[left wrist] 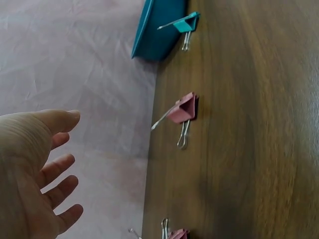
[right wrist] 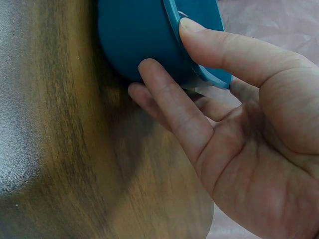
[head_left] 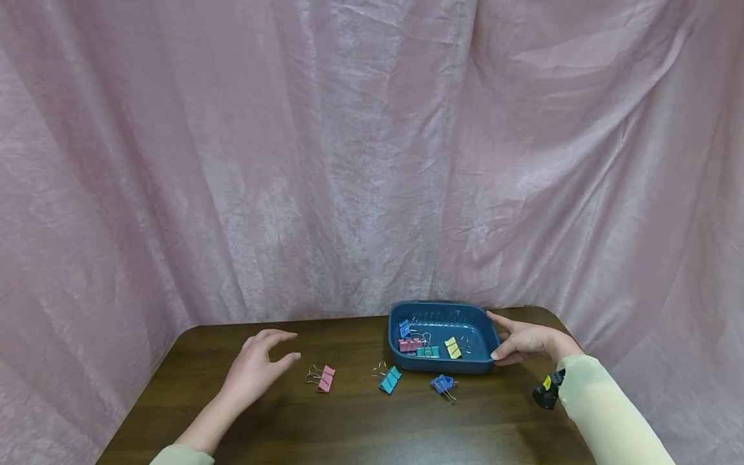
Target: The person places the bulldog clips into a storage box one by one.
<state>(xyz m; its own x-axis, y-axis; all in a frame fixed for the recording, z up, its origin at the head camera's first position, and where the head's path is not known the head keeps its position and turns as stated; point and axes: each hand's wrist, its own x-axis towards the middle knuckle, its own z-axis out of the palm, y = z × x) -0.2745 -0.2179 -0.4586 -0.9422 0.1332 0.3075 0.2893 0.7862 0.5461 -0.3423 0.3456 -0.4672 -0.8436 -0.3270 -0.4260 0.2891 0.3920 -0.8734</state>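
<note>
My right hand (head_left: 523, 342) grips the right end of a blue tray (head_left: 442, 366), thumb over the rim and fingers against the outer wall. Inside the tray lie several binder clips, among them a yellow binder clip (head_left: 453, 348) and a pink one. My left hand (head_left: 256, 365) hovers over the table's left side, fingers apart and holding nothing. Nearest to it is a pink binder clip (head_left: 326, 379). A teal binder clip (head_left: 390, 380) and a blue binder clip (head_left: 443, 383) lie in front of the tray. Another pink clip (left wrist: 178, 234) shows at the left wrist view's bottom edge.
The brown wooden table (head_left: 349, 433) has rounded far corners. A pink curtain (head_left: 349, 161) hangs directly behind its far edge. A black device (head_left: 547, 390) is strapped at my right wrist.
</note>
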